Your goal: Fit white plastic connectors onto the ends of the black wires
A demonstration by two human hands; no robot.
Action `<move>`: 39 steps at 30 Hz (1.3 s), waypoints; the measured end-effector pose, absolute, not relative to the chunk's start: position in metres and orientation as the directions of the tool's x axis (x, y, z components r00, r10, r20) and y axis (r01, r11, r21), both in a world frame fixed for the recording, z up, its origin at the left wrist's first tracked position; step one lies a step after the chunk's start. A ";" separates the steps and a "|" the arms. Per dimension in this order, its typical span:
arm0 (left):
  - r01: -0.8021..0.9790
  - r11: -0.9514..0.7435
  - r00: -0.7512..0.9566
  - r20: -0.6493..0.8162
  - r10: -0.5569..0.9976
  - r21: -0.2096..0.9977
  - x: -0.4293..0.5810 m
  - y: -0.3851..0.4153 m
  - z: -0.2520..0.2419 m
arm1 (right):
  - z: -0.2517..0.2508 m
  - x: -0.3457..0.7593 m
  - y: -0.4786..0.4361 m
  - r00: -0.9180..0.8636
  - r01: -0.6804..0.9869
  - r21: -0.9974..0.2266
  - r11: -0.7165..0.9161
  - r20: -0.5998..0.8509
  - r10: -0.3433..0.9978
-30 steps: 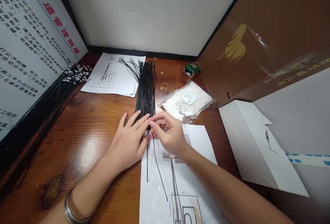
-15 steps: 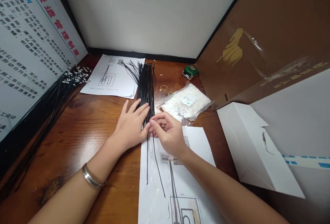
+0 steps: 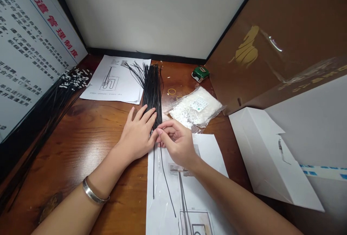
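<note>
**Loose bundle of thin black wires lies at the hands**

The brown varnished wooden desk carries the bundle, which stretches from beneath the left hand to well ahead of both hands. As a whole it should be light and springy, with smooth sheaths that slide and roll over one another, so a broad, flat press across it looks the surest hold. The left hand lies that way: palm down, fingers spread wide, some resting on top of the wires, nothing gripped. A single strand is likely slim, easily bent and awkward to separate, best pinched close to where it leaves the bundle. The right hand is curled just beside the left thumb, its thumb and forefinger closed together, seemingly on a wire, though the fingertips hide the contact.

In looks, the bundle is dense and dark, its strands roughly parallel; at its far end some fan leftward over a white printed paper sheet. On the near side of the hands, a straight black wire and, to its right, a curved black wire run over another white printed sheet. Smallest are the brownish far tips, too fine to make out and probably the most delicate part.
</note>
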State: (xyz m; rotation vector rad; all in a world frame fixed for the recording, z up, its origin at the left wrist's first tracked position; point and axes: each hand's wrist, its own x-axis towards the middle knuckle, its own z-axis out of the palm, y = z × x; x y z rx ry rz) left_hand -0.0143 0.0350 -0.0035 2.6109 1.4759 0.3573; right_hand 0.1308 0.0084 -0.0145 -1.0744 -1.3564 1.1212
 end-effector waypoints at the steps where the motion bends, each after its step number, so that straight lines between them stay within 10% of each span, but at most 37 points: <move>1: 0.829 -0.514 0.495 0.140 0.858 0.219 -0.014 0.035 -0.004 | -0.014 0.131 0.008 -0.076 0.030 -0.986 0.167 0.164 0.984; 14: 0.839 -0.498 0.486 0.110 0.867 0.220 -0.014 0.033 0.002 | -0.013 0.133 -0.001 -0.325 -0.057 -0.939 0.340 0.339 0.883; 26: 0.751 -0.601 0.547 0.250 0.799 0.275 -0.036 0.018 0.000 | -0.012 0.130 0.002 -0.023 -0.012 -0.963 0.268 0.268 0.963; 39: 0.740 -0.608 0.561 0.236 0.793 0.287 -0.039 0.021 -0.004 | -0.017 0.132 0.000 -0.105 0.072 -0.882 0.465 0.457 0.883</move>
